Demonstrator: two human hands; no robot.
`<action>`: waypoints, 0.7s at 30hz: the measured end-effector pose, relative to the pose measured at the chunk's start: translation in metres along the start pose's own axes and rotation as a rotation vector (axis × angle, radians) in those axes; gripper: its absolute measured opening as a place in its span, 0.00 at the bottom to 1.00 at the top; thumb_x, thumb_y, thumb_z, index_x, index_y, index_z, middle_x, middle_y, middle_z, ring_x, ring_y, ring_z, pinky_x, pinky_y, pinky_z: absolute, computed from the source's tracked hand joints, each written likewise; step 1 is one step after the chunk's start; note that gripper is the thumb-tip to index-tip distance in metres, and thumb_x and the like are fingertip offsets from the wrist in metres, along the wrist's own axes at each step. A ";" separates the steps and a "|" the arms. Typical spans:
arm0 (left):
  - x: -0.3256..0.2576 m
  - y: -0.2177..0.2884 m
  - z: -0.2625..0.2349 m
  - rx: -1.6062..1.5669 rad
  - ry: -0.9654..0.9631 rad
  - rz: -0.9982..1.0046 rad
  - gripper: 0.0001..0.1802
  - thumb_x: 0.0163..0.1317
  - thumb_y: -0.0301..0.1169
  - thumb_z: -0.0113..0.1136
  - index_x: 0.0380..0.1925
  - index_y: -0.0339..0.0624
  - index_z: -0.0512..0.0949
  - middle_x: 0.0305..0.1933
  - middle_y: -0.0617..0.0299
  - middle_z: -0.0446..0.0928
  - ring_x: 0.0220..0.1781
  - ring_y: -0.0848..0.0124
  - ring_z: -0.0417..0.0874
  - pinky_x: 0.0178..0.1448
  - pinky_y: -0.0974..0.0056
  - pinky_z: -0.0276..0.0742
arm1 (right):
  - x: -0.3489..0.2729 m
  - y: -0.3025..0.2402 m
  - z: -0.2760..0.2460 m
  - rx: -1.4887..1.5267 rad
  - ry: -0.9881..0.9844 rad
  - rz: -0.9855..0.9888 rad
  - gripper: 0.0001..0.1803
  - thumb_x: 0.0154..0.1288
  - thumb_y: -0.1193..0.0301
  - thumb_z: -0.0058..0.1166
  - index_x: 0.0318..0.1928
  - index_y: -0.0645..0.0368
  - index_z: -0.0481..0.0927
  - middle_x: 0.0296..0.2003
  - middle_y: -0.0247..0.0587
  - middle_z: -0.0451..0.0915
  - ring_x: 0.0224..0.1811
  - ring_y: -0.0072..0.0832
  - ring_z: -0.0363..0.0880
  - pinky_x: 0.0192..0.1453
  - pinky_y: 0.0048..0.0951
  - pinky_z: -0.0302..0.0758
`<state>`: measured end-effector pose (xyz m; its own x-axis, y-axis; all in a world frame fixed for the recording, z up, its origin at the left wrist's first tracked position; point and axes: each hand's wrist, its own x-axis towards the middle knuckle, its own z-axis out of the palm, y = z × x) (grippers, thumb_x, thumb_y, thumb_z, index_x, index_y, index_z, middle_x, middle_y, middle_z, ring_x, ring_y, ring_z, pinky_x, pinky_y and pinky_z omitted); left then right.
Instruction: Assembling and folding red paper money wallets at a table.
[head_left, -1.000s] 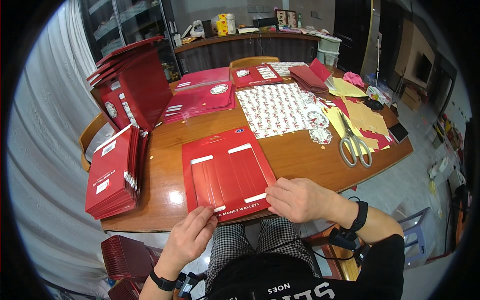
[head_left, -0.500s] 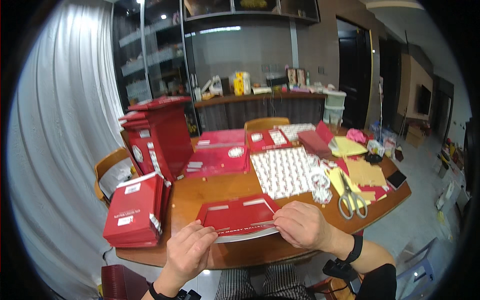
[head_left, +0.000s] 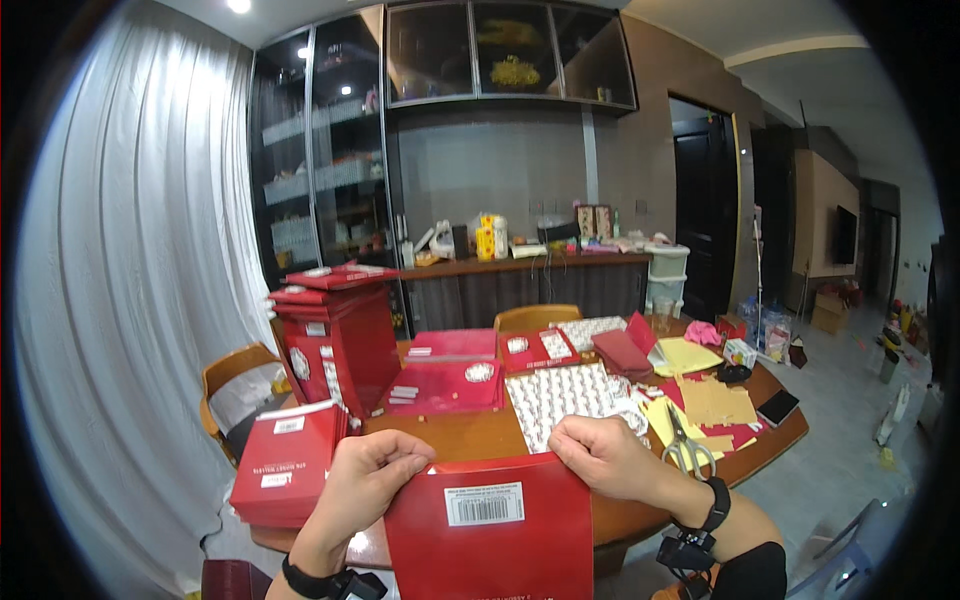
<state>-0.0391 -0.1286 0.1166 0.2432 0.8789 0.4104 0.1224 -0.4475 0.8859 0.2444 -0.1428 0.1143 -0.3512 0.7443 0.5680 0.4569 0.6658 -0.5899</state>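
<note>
A flat red cardboard package (head_left: 490,555) hangs upright in front of me, at the table's near edge. A white barcode label (head_left: 484,504) is stuck near its top, and its lower end runs out of view. My left hand (head_left: 375,475) pinches its upper left corner. At the upper right corner, my right hand (head_left: 605,455) is closed on the edge. A stack of similar red packages (head_left: 285,465) lies left of my left hand. Beyond my right hand are grey-handled scissors (head_left: 686,448) and a sheet of small repeated stickers (head_left: 560,395).
A tall red pile (head_left: 345,340) rises at the table's left. Red flat folders (head_left: 450,385) lie mid-table. Yellow sheets (head_left: 690,356), tan card scraps (head_left: 718,400) and a phone (head_left: 778,408) are at the right. Wooden chairs (head_left: 540,317) stand around the table.
The red package has swung from lying tilted over the table to hanging upright, its barcode label now facing me. Both hands still grip it. The view has tipped upward.
</note>
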 end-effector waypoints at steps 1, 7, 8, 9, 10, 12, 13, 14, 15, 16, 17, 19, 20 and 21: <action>0.002 -0.020 0.002 0.007 -0.035 -0.054 0.05 0.62 0.21 0.58 0.36 0.29 0.80 0.30 0.64 0.81 0.31 0.83 0.78 0.36 0.76 0.75 | -0.002 0.016 0.010 0.003 -0.010 0.040 0.10 0.68 0.72 0.48 0.31 0.66 0.75 0.19 0.44 0.75 0.21 0.26 0.74 0.28 0.30 0.71; -0.003 -0.083 0.019 -0.037 -0.118 -0.230 0.08 0.66 0.25 0.56 0.38 0.31 0.81 0.32 0.64 0.82 0.33 0.81 0.79 0.38 0.76 0.76 | -0.025 0.053 0.040 -0.034 -0.019 0.140 0.10 0.68 0.70 0.51 0.33 0.65 0.76 0.22 0.51 0.78 0.26 0.42 0.80 0.30 0.35 0.73; -0.006 -0.088 0.021 -0.041 -0.126 -0.253 0.08 0.66 0.25 0.56 0.38 0.31 0.81 0.32 0.64 0.82 0.33 0.81 0.79 0.38 0.76 0.76 | -0.030 0.054 0.041 -0.024 -0.027 0.162 0.10 0.68 0.70 0.51 0.33 0.65 0.76 0.22 0.51 0.78 0.26 0.42 0.80 0.30 0.35 0.73; -0.009 -0.094 0.021 -0.068 -0.152 -0.213 0.08 0.67 0.25 0.56 0.38 0.31 0.81 0.33 0.63 0.82 0.33 0.81 0.79 0.38 0.76 0.76 | -0.034 0.054 0.042 -0.052 -0.027 0.125 0.10 0.68 0.70 0.51 0.33 0.65 0.76 0.22 0.51 0.78 0.27 0.43 0.80 0.30 0.36 0.73; -0.012 -0.098 0.022 -0.095 -0.179 -0.170 0.08 0.67 0.25 0.55 0.38 0.31 0.81 0.33 0.63 0.82 0.34 0.81 0.79 0.39 0.76 0.77 | -0.039 0.054 0.043 -0.082 -0.025 0.087 0.10 0.68 0.70 0.52 0.32 0.65 0.75 0.22 0.51 0.77 0.27 0.45 0.80 0.30 0.36 0.73; -0.021 -0.102 0.025 -0.114 -0.191 -0.171 0.08 0.66 0.26 0.57 0.39 0.31 0.81 0.34 0.63 0.82 0.35 0.81 0.79 0.40 0.75 0.77 | -0.049 0.056 0.045 -0.090 -0.023 0.078 0.10 0.67 0.70 0.53 0.32 0.64 0.75 0.23 0.52 0.77 0.28 0.47 0.79 0.29 0.38 0.73; -0.026 -0.105 0.025 -0.070 -0.203 -0.160 0.08 0.65 0.26 0.59 0.39 0.31 0.81 0.34 0.63 0.82 0.35 0.80 0.79 0.41 0.74 0.77 | -0.054 0.057 0.047 -0.104 -0.028 0.038 0.09 0.67 0.70 0.53 0.32 0.64 0.75 0.24 0.51 0.77 0.28 0.46 0.79 0.30 0.38 0.74; -0.031 -0.108 0.025 -0.026 -0.215 -0.146 0.08 0.64 0.26 0.60 0.39 0.31 0.81 0.34 0.63 0.82 0.36 0.80 0.80 0.41 0.73 0.77 | -0.060 0.058 0.048 -0.120 -0.033 -0.005 0.09 0.67 0.70 0.53 0.33 0.63 0.75 0.24 0.51 0.77 0.28 0.45 0.80 0.30 0.39 0.74; -0.037 -0.105 0.027 -0.029 -0.215 -0.204 0.09 0.59 0.25 0.65 0.39 0.32 0.81 0.35 0.62 0.83 0.37 0.79 0.80 0.42 0.72 0.78 | -0.065 0.057 0.047 -0.118 -0.031 -0.001 0.09 0.67 0.70 0.53 0.33 0.63 0.75 0.24 0.51 0.77 0.28 0.45 0.80 0.30 0.39 0.74; -0.042 -0.102 0.028 -0.028 -0.219 -0.205 0.09 0.59 0.25 0.65 0.39 0.32 0.81 0.35 0.62 0.83 0.37 0.79 0.80 0.42 0.72 0.78 | -0.069 0.056 0.047 -0.126 -0.054 -0.030 0.08 0.66 0.70 0.55 0.34 0.63 0.76 0.26 0.50 0.78 0.28 0.45 0.80 0.30 0.38 0.75; -0.045 -0.099 0.029 0.045 -0.228 -0.127 0.10 0.57 0.24 0.67 0.39 0.33 0.81 0.36 0.61 0.83 0.37 0.78 0.80 0.42 0.72 0.78 | -0.074 0.055 0.046 -0.133 -0.077 -0.059 0.08 0.65 0.70 0.56 0.34 0.63 0.77 0.27 0.49 0.78 0.28 0.44 0.80 0.30 0.38 0.75; -0.056 -0.105 0.029 0.083 -0.222 -0.043 0.12 0.53 0.23 0.69 0.38 0.34 0.81 0.37 0.59 0.83 0.38 0.76 0.82 0.43 0.71 0.78 | -0.083 0.049 0.046 -0.141 -0.079 -0.089 0.08 0.63 0.70 0.58 0.35 0.64 0.77 0.28 0.48 0.78 0.28 0.43 0.80 0.30 0.36 0.76; -0.060 -0.105 0.028 0.083 -0.220 -0.043 0.12 0.53 0.23 0.69 0.38 0.34 0.81 0.37 0.59 0.83 0.38 0.76 0.82 0.43 0.71 0.78 | -0.086 0.047 0.047 -0.149 -0.081 -0.119 0.09 0.62 0.70 0.59 0.37 0.64 0.78 0.29 0.47 0.79 0.28 0.42 0.80 0.30 0.35 0.76; -0.064 -0.105 0.028 0.098 -0.225 -0.009 0.12 0.53 0.22 0.70 0.38 0.34 0.81 0.36 0.59 0.83 0.38 0.75 0.82 0.43 0.71 0.78 | -0.090 0.046 0.047 -0.150 -0.083 -0.118 0.09 0.62 0.70 0.59 0.37 0.64 0.78 0.29 0.47 0.79 0.28 0.42 0.80 0.30 0.35 0.76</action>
<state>-0.0402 -0.1427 -0.0085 0.4488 0.8290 0.3338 0.2162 -0.4631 0.8595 0.2585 -0.1766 0.0094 -0.4726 0.6674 0.5755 0.5229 0.7380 -0.4265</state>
